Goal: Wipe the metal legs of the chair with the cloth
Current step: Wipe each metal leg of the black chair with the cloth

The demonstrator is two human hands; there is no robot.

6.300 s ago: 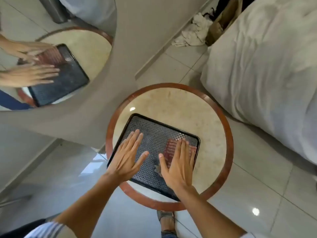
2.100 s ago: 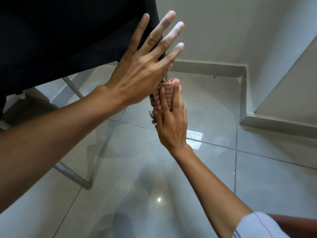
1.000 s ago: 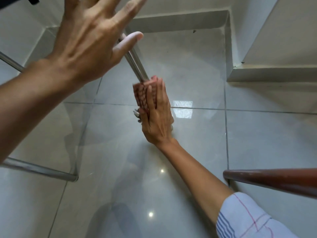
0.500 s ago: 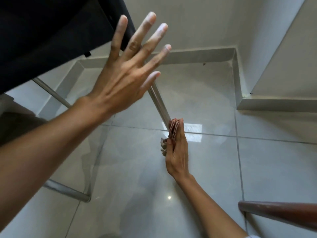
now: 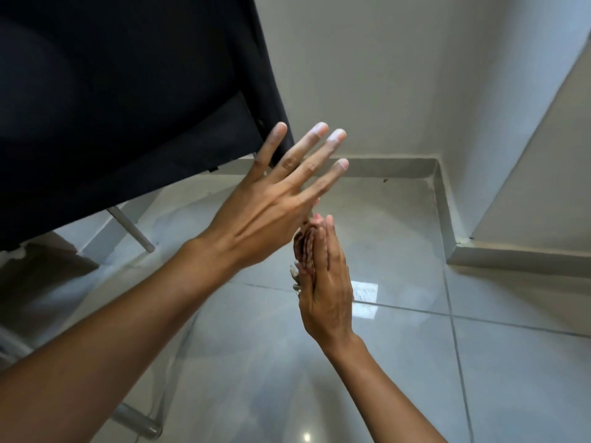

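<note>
The black chair fills the upper left, seen from close by. A red-and-white checked cloth is pressed against the chair's front metal leg, which is mostly hidden behind my hands. My right hand holds the cloth flat against that leg, fingers straight and pointing up. My left hand hovers above and in front of the leg with its fingers spread, holding nothing. Another metal leg slants down under the seat, and a floor rail end shows at the bottom left.
Glossy grey floor tiles spread below. A grey wall and skirting form a corner behind, with a stepped wall section at the right. A dark shape sits under the chair at the left.
My right hand has slid the cloth up along the leg toward the seat. My left hand has dropped closer to the leg, and the view has tilted up, losing the brown table edge.
</note>
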